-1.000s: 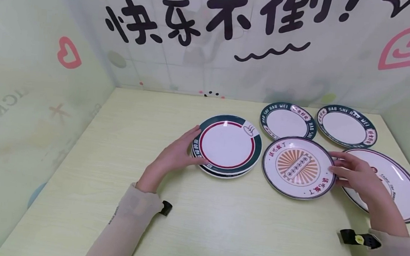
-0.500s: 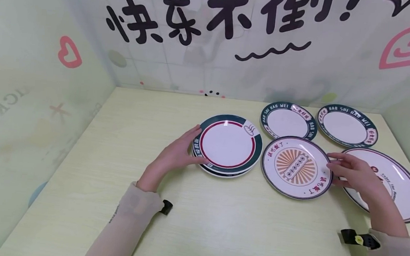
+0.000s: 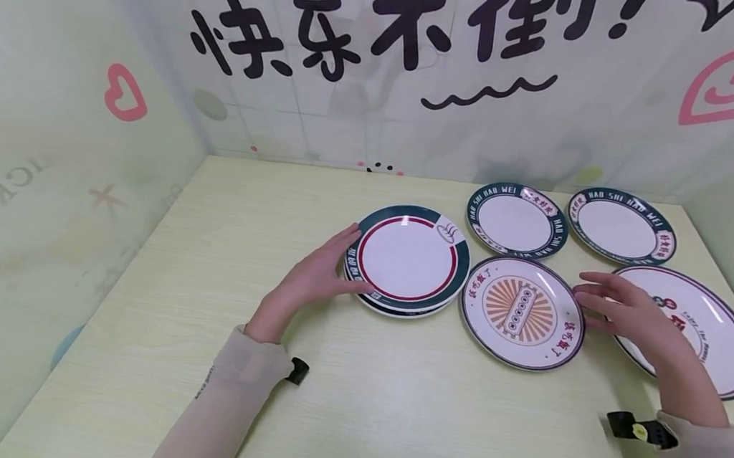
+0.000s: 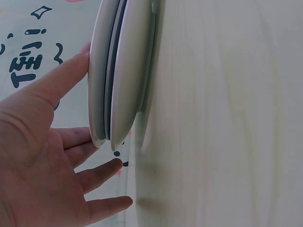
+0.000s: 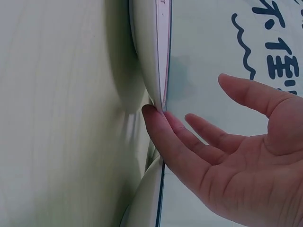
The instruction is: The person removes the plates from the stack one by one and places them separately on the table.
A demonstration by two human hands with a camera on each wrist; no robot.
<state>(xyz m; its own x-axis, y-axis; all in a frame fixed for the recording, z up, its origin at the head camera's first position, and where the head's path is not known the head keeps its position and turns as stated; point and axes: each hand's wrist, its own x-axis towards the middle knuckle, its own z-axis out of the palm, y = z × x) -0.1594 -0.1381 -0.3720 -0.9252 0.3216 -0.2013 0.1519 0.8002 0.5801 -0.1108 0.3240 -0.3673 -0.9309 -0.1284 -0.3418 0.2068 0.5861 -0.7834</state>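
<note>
My left hand [image 3: 314,279] spans the left edge of stacked plates [image 3: 406,257], whose top one has a dark green rim and a thin red ring. In the left wrist view the thumb lies along the upper plate's rim [image 4: 96,80], with the other fingers spread. Just right of the stack lies a white plate [image 3: 522,313] with an orange sunburst and red characters. My right hand [image 3: 635,315] is at its right rim, fingers extended. The right wrist view shows fingertips right at that plate's edge [image 5: 160,61], the thumb held away.
Two green-rimmed plates [image 3: 515,223] [image 3: 622,226] lie along the back wall. A larger oval plate [image 3: 720,343] with purple edge lines sits under and beyond the right hand. Printed walls [image 3: 387,137] border the pale wooden table [image 3: 391,411].
The sunburst plate has shifted left and toward the front, uncovering the back plate's lower rim. My right hand has moved slightly left with it. The left hand and its stack have stayed still.
</note>
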